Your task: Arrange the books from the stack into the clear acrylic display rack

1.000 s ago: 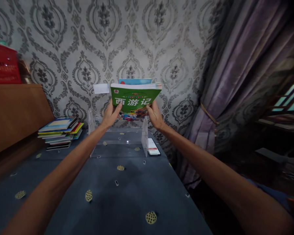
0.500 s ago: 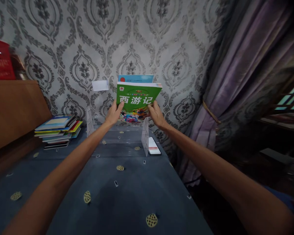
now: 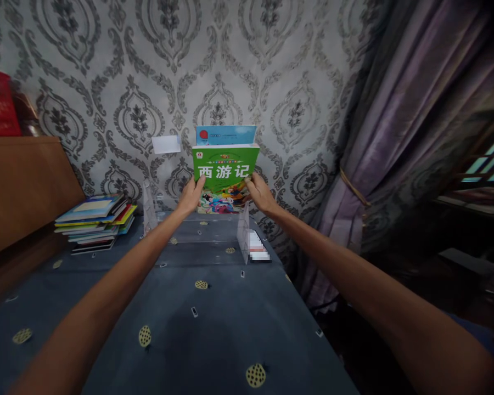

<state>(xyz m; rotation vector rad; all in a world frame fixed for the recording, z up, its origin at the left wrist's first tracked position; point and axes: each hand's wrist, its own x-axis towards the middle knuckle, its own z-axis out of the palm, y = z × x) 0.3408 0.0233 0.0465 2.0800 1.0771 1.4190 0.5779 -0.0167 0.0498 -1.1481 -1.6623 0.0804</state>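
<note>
Between my hands a green book (image 3: 225, 162) with large white characters faces me, upright, above the back of a clear plastic rack (image 3: 243, 233). My left hand (image 3: 190, 196) grips its left edge, thumb on the cover and fingers hidden behind. The right edge is held the same way by my right hand (image 3: 260, 193). Just behind rises a blue book (image 3: 226, 134), its top showing above the green one. Whether my fingers also hold the blue book cannot be seen. The rack stands on the table, with a see-through side panel at each end.
A stack of books (image 3: 96, 219) lies at the left beside a wooden cabinet (image 3: 24, 186). A phone (image 3: 257, 247) rests right of the rack. The dark blue tablecloth (image 3: 168, 351) drops off at the right, near a purple curtain (image 3: 379, 137). A white card (image 3: 166, 144) shows before the wall.
The green book has come down slightly and squared up; earlier its right side was skewed and showed page edges. More of the blue book shows above it. Both hands keep their grip.
</note>
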